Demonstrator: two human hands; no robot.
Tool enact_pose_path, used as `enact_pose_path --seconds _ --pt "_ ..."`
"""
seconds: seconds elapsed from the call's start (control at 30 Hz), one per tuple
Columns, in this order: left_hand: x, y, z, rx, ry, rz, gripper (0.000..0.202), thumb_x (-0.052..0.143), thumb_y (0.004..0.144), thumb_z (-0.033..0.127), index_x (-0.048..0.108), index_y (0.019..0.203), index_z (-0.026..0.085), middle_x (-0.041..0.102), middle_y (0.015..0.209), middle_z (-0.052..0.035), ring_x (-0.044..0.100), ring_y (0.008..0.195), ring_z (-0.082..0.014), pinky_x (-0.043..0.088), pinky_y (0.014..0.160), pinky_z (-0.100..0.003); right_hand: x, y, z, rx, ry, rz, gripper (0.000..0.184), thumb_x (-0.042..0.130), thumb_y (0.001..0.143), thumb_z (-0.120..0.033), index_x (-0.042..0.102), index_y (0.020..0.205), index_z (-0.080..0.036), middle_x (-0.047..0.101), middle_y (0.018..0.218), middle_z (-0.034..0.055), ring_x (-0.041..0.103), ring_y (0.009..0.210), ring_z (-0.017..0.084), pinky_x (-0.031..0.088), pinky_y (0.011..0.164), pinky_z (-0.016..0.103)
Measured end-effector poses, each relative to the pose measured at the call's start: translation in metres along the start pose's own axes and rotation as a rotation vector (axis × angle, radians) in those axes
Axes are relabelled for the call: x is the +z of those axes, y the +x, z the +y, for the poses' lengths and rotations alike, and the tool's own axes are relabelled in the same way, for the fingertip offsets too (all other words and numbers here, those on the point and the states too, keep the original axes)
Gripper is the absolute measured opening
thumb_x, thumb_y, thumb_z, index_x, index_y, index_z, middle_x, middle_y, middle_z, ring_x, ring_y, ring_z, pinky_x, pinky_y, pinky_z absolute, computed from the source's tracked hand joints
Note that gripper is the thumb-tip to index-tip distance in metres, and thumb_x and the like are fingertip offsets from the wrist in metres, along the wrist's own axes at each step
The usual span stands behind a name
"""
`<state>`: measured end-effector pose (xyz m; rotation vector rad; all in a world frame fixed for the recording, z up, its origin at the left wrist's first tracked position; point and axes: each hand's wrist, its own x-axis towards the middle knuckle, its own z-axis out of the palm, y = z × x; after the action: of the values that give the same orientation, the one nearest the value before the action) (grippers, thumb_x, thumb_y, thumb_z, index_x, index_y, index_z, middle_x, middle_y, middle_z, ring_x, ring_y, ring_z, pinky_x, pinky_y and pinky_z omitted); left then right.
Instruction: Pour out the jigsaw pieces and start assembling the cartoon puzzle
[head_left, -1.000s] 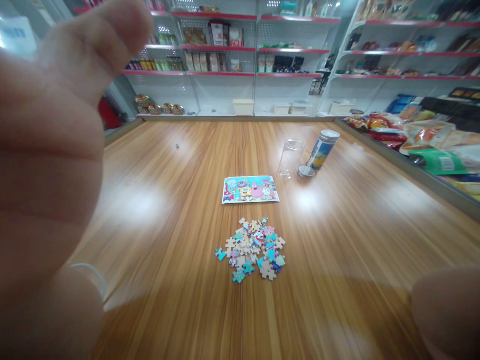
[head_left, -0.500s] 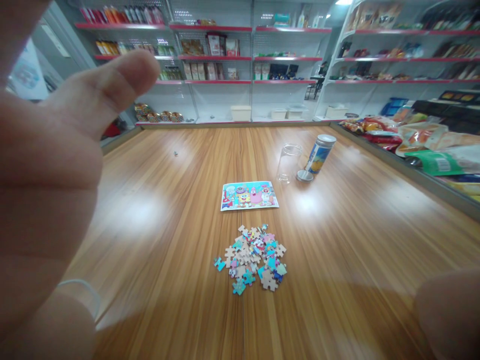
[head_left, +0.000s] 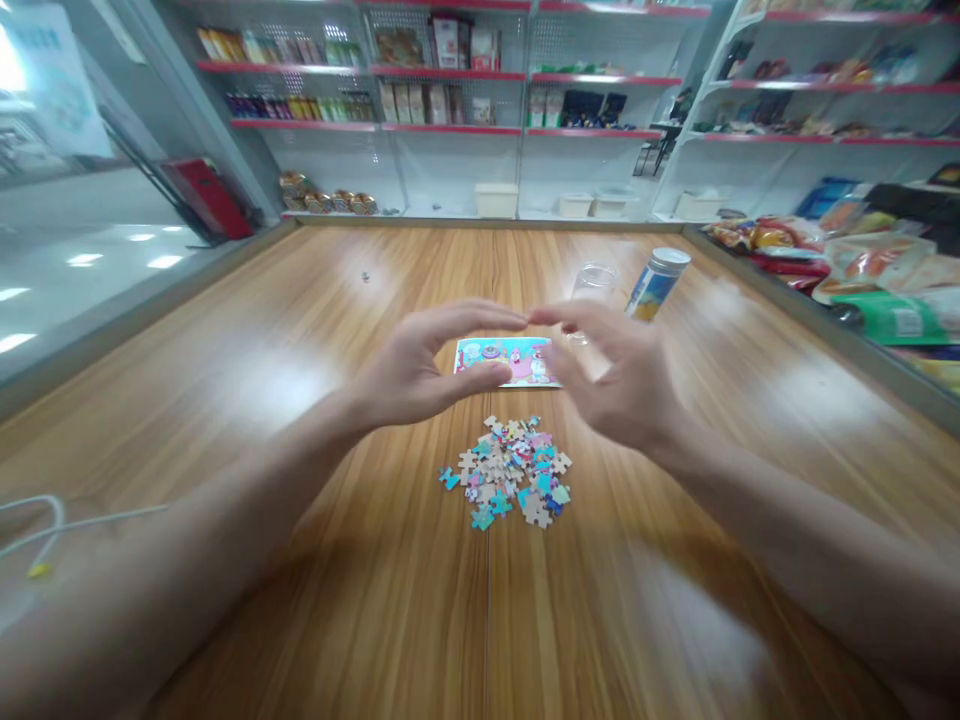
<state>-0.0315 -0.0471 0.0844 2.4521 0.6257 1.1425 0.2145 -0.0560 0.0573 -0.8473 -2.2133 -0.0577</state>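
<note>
Both my arms reach out over a wooden table [head_left: 300, 400]. My left hand [head_left: 420, 365] and my right hand [head_left: 619, 385] hover in the air with curved, spread fingers, and their fingertips nearly meet. Neither hand holds anything. Just below them lies a heap of several loose jigsaw pieces [head_left: 510, 472]. A colourful cartoon picture card [head_left: 506, 360] lies flat beyond the heap, partly hidden by my fingers. Behind my right hand stand a clear plastic tube [head_left: 592, 285] and a capped tube with a blue label [head_left: 656, 283].
Shop shelves with red edges [head_left: 450, 100] line the far wall. Bagged snacks [head_left: 862, 260] are piled along the table's right side. A white cable [head_left: 52, 520] lies at the left near edge. A red object [head_left: 206, 195] leans by the glass wall at left.
My left hand was close to the camera, filling the left side; now both arms are stretched forward and the hands meet above the picture card. The view has tilted slightly.
</note>
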Motion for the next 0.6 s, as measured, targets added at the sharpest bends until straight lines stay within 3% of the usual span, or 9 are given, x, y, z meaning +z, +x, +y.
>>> enact_pose_path --seconds 0.13,0.23,0.43,0.6 --pt "0.034 -0.027 -0.075 -0.02 0.127 -0.099 0.033 0.059 0.093 0.029 0.065 0.125 0.019 0.065 0.129 -0.01 0.059 0.126 -0.021 0.047 0.112 -0.043 0.041 -0.022 0.026 0.004 -0.016 -0.141 0.041 0.054 0.094 -0.022 0.059 0.132 -0.011 0.06 0.134 0.0154 0.055 0.127 0.028 0.046 0.108 0.046" --pt "0.043 -0.045 -0.107 0.002 0.213 -0.267 0.032 0.058 0.093 0.027 0.067 0.123 0.022 0.064 0.133 -0.0089 0.057 0.128 -0.022 0.043 0.115 -0.046 0.058 -0.032 0.047 0.086 -0.051 -0.256 0.034 0.054 0.094 -0.023 0.067 0.124 -0.013 0.065 0.128 0.0138 0.059 0.123 0.028 0.047 0.107 0.045" --pt "0.039 -0.05 -0.114 -0.036 0.279 -0.28 0.035 0.054 0.095 0.027 0.064 0.129 0.024 0.06 0.139 -0.0071 0.051 0.136 -0.024 0.039 0.118 -0.051 0.06 -0.034 0.059 0.118 -0.041 -0.253 0.032 0.054 0.094 -0.022 0.07 0.119 -0.012 0.064 0.131 0.0142 0.059 0.124 0.028 0.046 0.109 0.043" --pt "0.041 -0.048 -0.113 -0.003 0.274 -0.242 0.034 0.055 0.094 0.026 0.066 0.125 0.021 0.064 0.133 -0.0079 0.055 0.131 -0.0239 0.042 0.116 -0.049 0.063 -0.034 0.061 0.124 0.0 -0.21 0.031 0.055 0.093 -0.021 0.07 0.119 -0.013 0.067 0.126 0.0135 0.062 0.12 0.028 0.048 0.106 0.042"
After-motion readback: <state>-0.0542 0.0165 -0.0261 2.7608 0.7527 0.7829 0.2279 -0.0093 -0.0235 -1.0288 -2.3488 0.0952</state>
